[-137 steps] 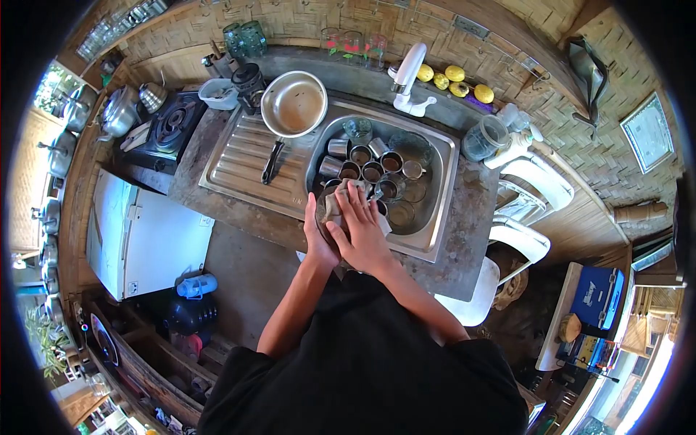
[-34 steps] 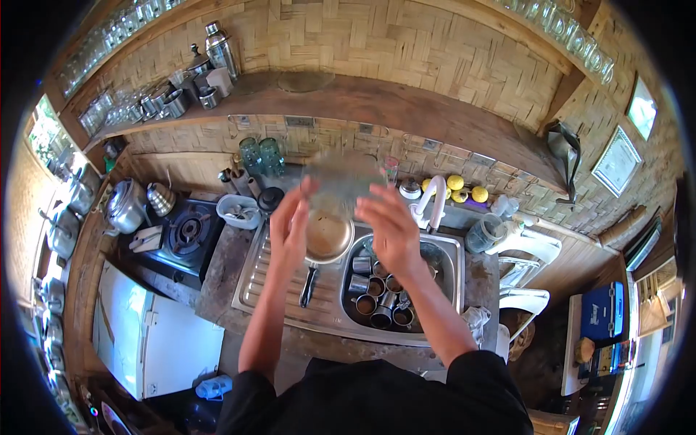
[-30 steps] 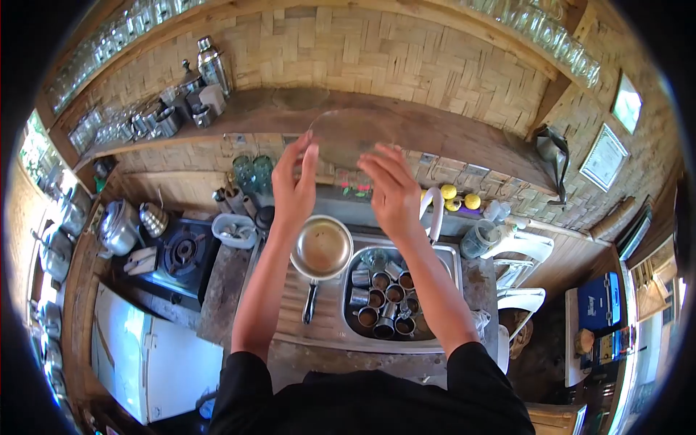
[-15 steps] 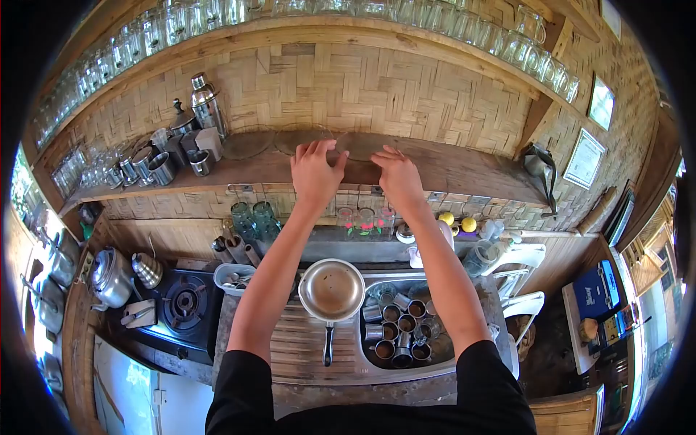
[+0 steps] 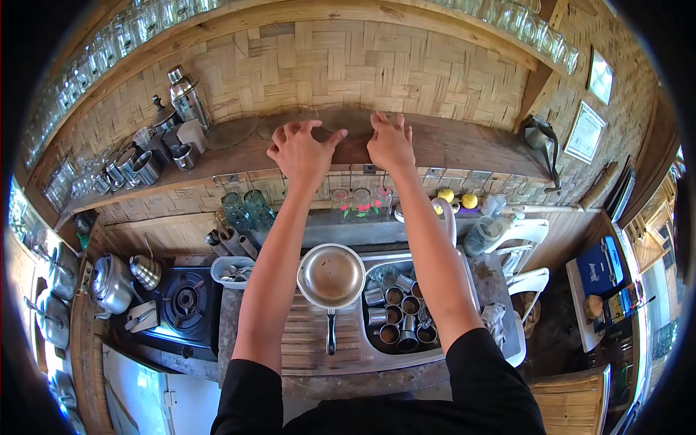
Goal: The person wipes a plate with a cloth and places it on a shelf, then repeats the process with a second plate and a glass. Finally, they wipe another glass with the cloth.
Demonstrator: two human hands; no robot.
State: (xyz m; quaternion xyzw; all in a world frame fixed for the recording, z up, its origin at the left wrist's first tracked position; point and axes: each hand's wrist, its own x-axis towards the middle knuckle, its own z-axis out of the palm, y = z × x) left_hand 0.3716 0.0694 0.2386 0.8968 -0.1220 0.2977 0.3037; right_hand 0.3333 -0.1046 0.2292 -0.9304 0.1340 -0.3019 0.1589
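Both my arms reach up over the sink to the wooden shelf [image 5: 464, 148]. My left hand [image 5: 301, 154] is at the shelf's front, fingers bent and apart, thumb stretched toward the right hand. Close beside it, my right hand [image 5: 391, 143] has loosely curled fingers, with no held thing visible. A faint round, clear outline [image 5: 235, 132] lies on the shelf left of my hands, and similar faint curves show behind them. Below, a metal frying pan [image 5: 331, 277] with a black handle rests on the ribbed drainboard [image 5: 290, 341]. Metal cups [image 5: 391, 315] and glasses fill the sink at right.
A cocktail shaker [image 5: 188, 98] and metal cups stand at the shelf's left end. Rows of glasses line the upper shelf [image 5: 304, 12]. A gas stove [image 5: 185, 299] and kettle [image 5: 112, 283] are at left. Lemons [image 5: 469, 201] and a glass jar [image 5: 484, 235] sit behind the sink.
The view has tilted and shifted slightly. My left hand has turned, its fingers now more bent and spread. My right hand's fingers point more upward. Both hands remain at the shelf.
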